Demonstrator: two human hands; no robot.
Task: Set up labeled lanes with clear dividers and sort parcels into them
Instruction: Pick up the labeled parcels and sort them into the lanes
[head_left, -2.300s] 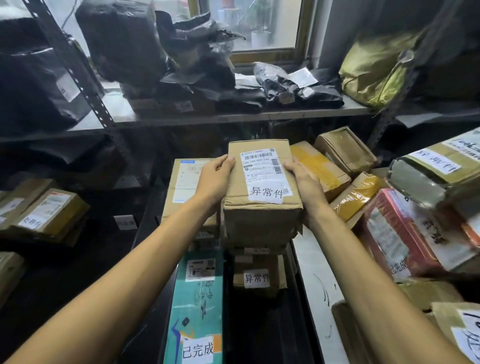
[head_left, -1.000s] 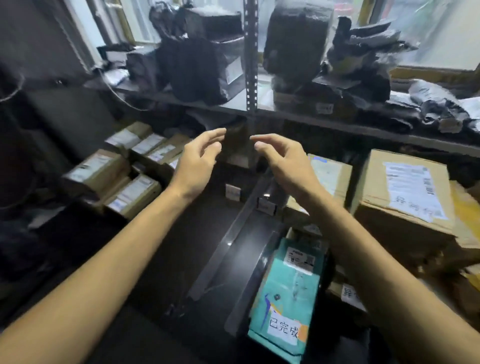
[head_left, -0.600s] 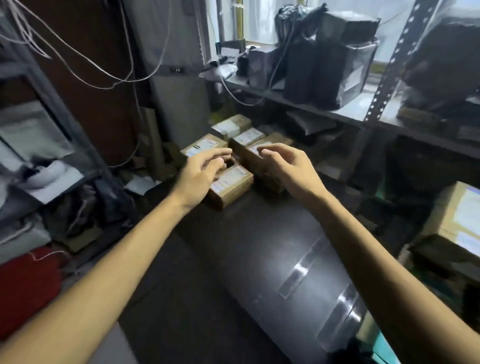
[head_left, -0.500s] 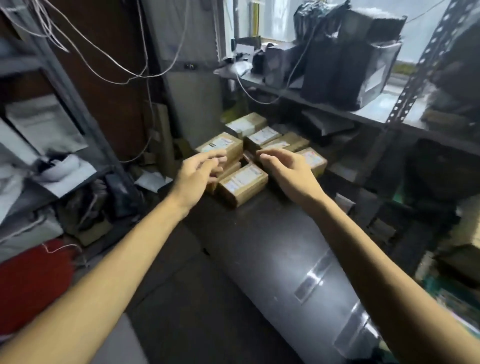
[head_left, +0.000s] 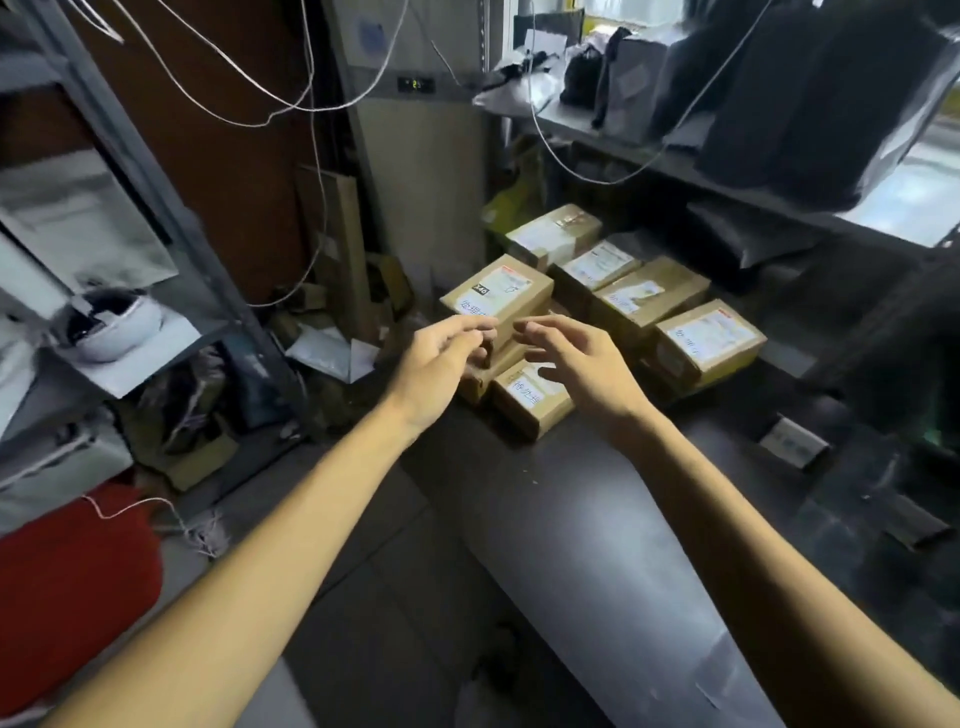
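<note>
Several brown cardboard parcels with white labels lie clustered at the far end of a dark table (head_left: 597, 519). The nearest small parcel (head_left: 530, 402) carries a handwritten label. Behind it, a raised parcel (head_left: 498, 292) rests on another box. My left hand (head_left: 441, 364) hovers with loosely bent fingers in front of the raised parcel, holding nothing. My right hand (head_left: 582, 364) reaches over the nearest parcel, fingers spread and empty. More parcels sit to the right, one at the row's right end (head_left: 709, 343) and one behind it (head_left: 649, 296).
A metal shelf (head_left: 727, 187) above the table holds black bagged parcels (head_left: 810, 93). White cables (head_left: 291, 104) hang across the upper left. A grey rack (head_left: 171, 218) with a white helmet (head_left: 111, 327) stands left. A red bag (head_left: 67, 587) lies on the floor.
I let go of the large labelled box and turned left. Both empty hands have come to the cluster of small parcels and now hover just over them.
</note>
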